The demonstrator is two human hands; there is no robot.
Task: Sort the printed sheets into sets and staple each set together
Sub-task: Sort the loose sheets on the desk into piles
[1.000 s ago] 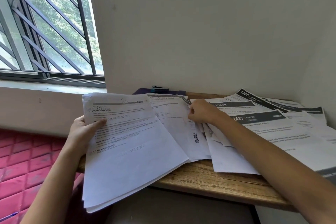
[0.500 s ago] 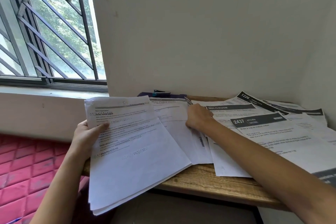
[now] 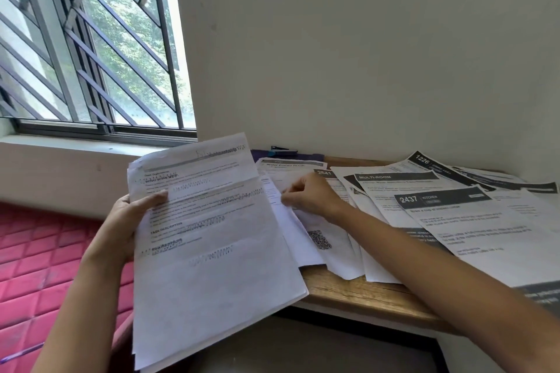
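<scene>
My left hand (image 3: pixel 128 221) grips a thick stack of printed sheets (image 3: pixel 212 251) by its left edge, thumb on top, lifted off the wooden table (image 3: pixel 357 294). My right hand (image 3: pixel 312 195) rests on the loose sheets spread over the table, its fingers curled and pinching the edge of a white sheet (image 3: pixel 288 188) beside the held stack. To the right lie overlapping sheets with dark headers, one reading 2437 (image 3: pixel 472 221). A dark blue stapler (image 3: pixel 283 151) sits at the back by the wall, partly hidden by paper.
A white wall (image 3: pixel 363 54) closes the table's back and right side. A barred window (image 3: pixel 91 39) with a sill is at the left. Below the sill lies a red quilted mattress (image 3: pixel 39 266). A purple item (image 3: pixel 306 157) peeks out under the sheets at the back.
My left hand has raised the stack and tilted it up. My right hand has slid slightly left across the loose sheets, drawing one toward the stack.
</scene>
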